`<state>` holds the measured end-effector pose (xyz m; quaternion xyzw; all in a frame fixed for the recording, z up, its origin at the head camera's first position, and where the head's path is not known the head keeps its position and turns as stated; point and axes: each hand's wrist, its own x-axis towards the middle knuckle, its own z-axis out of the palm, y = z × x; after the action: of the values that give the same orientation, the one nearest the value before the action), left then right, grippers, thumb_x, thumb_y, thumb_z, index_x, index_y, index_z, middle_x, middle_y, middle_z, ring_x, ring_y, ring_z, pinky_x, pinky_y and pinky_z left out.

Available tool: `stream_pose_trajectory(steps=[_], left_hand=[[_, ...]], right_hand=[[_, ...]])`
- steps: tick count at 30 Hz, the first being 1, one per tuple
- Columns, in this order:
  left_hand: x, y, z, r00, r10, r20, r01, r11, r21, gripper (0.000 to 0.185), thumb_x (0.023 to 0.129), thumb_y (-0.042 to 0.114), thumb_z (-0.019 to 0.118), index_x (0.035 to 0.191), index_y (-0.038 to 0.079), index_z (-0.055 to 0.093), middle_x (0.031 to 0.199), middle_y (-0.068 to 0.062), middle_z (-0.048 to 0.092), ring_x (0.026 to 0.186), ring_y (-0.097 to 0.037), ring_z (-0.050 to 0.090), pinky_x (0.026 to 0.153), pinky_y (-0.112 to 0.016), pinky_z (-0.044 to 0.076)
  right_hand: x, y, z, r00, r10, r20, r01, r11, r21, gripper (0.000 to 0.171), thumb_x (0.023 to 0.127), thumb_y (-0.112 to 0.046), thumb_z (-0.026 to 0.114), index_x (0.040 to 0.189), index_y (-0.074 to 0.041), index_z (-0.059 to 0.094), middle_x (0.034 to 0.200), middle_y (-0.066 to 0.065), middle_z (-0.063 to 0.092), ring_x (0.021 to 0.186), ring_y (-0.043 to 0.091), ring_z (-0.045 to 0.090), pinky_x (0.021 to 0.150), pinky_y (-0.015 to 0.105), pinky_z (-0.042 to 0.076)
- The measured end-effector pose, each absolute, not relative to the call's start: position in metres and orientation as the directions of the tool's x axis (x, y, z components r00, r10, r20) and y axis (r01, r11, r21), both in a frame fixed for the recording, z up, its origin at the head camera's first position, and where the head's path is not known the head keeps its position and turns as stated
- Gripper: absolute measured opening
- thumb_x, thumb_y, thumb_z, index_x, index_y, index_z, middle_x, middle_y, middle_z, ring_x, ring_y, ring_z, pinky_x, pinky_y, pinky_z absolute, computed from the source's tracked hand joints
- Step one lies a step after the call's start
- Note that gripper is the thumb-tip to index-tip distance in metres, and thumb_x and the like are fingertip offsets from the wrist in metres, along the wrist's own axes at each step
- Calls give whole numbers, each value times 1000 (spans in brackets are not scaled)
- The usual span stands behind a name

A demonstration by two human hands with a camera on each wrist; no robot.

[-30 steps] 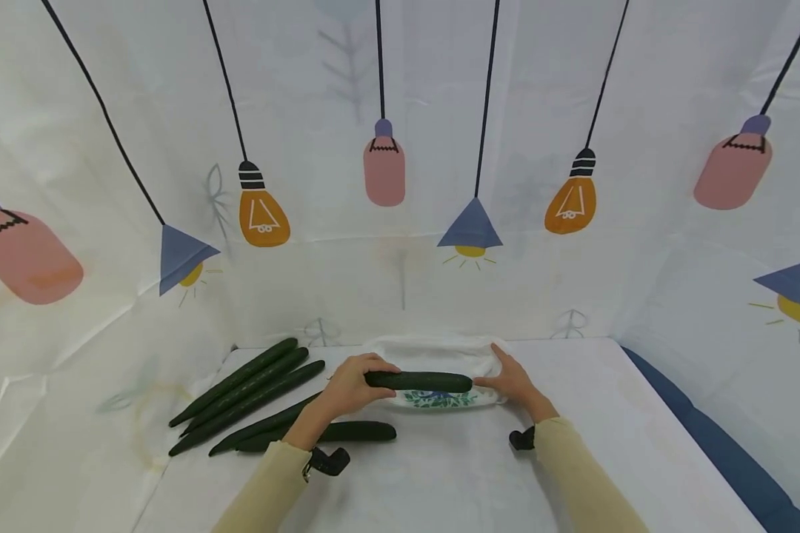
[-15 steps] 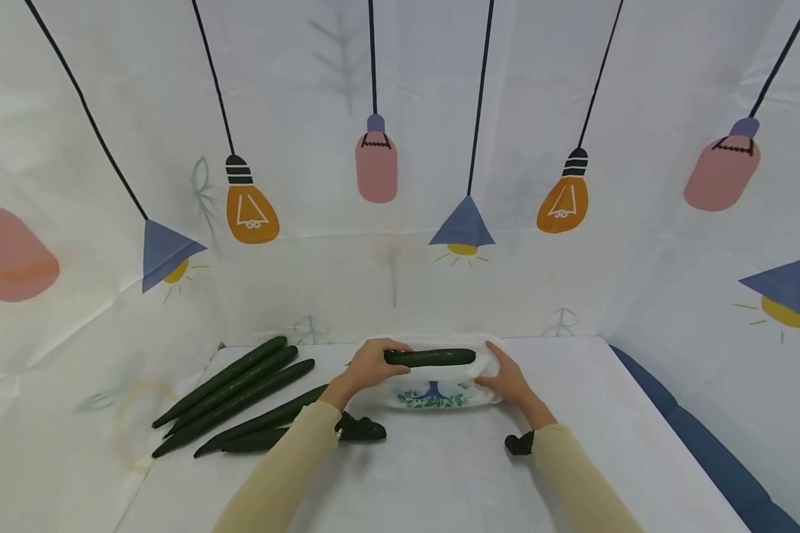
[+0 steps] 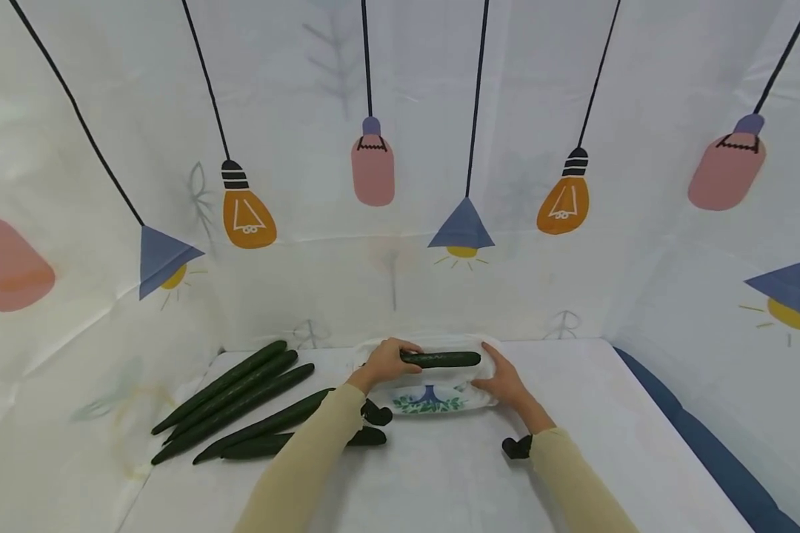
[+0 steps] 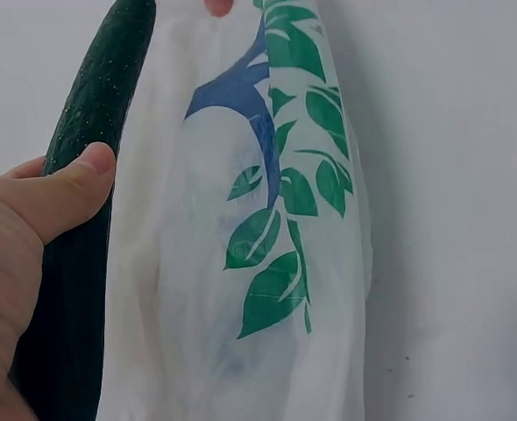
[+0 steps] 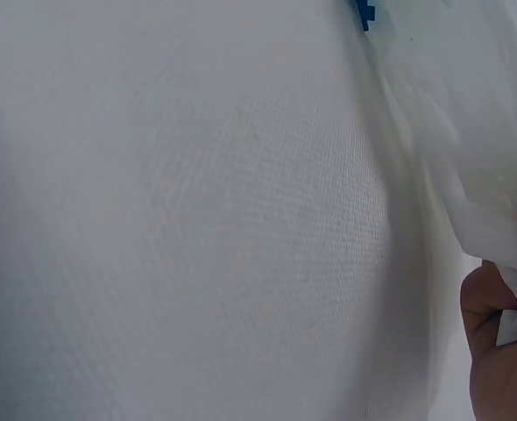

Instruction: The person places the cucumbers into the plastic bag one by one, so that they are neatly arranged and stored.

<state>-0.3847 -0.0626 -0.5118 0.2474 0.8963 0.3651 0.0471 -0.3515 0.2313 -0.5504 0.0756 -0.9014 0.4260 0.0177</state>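
Observation:
My left hand (image 3: 388, 363) grips a dark green cucumber (image 3: 448, 360) by its left part. It lies level over the white plastic bag (image 3: 463, 400), within the bag's outline in the head view. In the left wrist view, the thumb presses along the cucumber (image 4: 102, 74), beside the bag's printed green leaves and blue trunk. At the bag's right end, my right hand (image 3: 504, 381) holds the film, thumb and fingers spread wide apart. The right wrist view shows that hand (image 5: 504, 368) with bag film (image 5: 469, 123) caught at the thumb; its other fingers are out of view.
Several cucumbers (image 3: 236, 407) lie slanted on the white table (image 3: 440, 481) at the left. One more cucumber (image 3: 370, 437) lies partly behind the left sleeve. A patterned white curtain (image 3: 400, 281) closes off the back, and blue fabric (image 3: 700, 437) runs past the right table edge.
My left hand has carried the cucumber away from me, then rightward over the bag. More of the bag's print shows than one second ago. The right hand stays at the bag's right end.

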Motion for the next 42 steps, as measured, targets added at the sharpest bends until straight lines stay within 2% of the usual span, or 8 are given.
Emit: stream_pose_trajectory(steps=[6, 17, 26, 36, 42], left_hand=[[-392, -56, -514, -881, 468, 73, 392, 633, 668, 36, 82, 24, 80, 117, 21, 72, 111, -3, 68, 87, -17, 62, 74, -36, 51], [-416, -58, -533, -868, 486, 106, 425, 614, 665, 36, 81, 26, 82, 115, 20, 73, 116, -3, 66, 99, -19, 62, 85, -38, 51], [-429, -59, -539, -874, 480, 78, 419, 660, 624, 36, 80, 26, 82, 115, 22, 73, 114, -2, 64, 98, -18, 60, 85, -37, 50], [-434, -53, -521, -867, 491, 84, 436, 666, 605, 35, 82, 23, 80, 116, 20, 72, 115, -5, 63, 104, -25, 59, 88, -44, 48], [-441, -50, -520, -879, 470, 80, 422, 691, 586, 34, 81, 23, 81, 114, 21, 73, 115, -5, 64, 108, -25, 57, 93, -45, 45]], right_hand=[[-352, 230, -554, -987, -128, 93, -153, 617, -772, 94, 77, -10, 82, 153, -5, 27, 153, 22, 30, 138, 44, 27, 109, 58, 24], [-354, 234, -565, -984, -133, 115, -174, 638, -750, 95, 75, -8, 84, 152, -4, 28, 151, 23, 33, 136, 44, 30, 109, 56, 26], [-352, 227, -571, -986, -138, 96, -162, 635, -755, 96, 75, -7, 83, 152, -3, 27, 151, 23, 33, 138, 43, 29, 110, 55, 25], [-359, 228, -568, -983, -130, 126, -181, 644, -743, 95, 75, -9, 84, 152, -5, 28, 151, 22, 34, 137, 42, 30, 109, 55, 26], [-360, 228, -563, -984, -132, 116, -174, 636, -752, 94, 75, -9, 84, 152, -5, 30, 150, 22, 34, 137, 43, 30, 109, 56, 26]])
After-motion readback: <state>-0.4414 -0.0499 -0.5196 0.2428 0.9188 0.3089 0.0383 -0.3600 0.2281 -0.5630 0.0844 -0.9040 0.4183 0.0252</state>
